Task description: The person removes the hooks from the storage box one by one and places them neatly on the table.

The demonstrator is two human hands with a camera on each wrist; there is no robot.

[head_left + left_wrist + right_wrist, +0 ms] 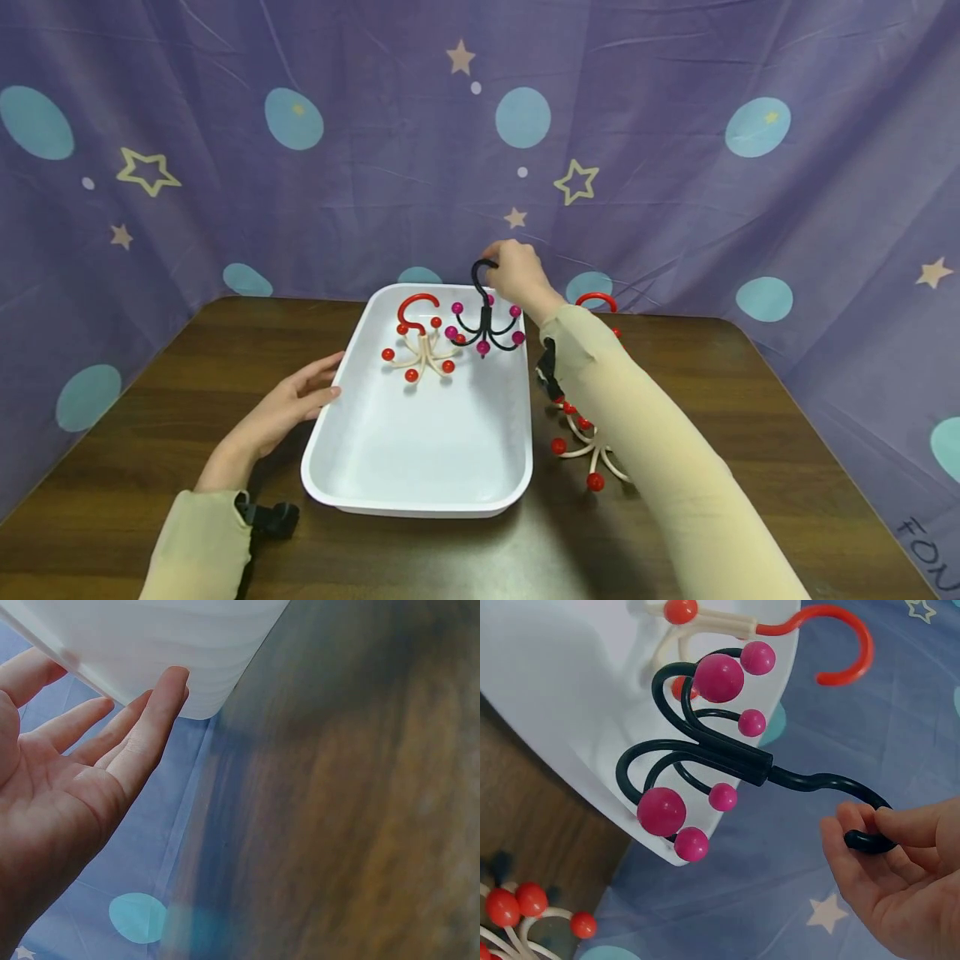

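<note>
My right hand (517, 271) pinches the curved hook end of a black multi-arm hanger (735, 757) with pink ball tips. It hangs upright over the far right part of a white tray (416, 507). Inside the tray stands a cream hanger (423, 354) with a red hook and red ball tips, just left of the black one. My left hand (288, 404) is at the tray's left side, fingers extended; in the left wrist view its fingertips (177, 673) lie against the tray's outer wall.
Right of the tray, on the brown wooden table (750, 400), more cream hangers with red balls (595, 482) are partly hidden under my right forearm. One red hook (597, 297) shows behind it. A purple curtain (637, 67) with stars hangs beyond the table's far edge.
</note>
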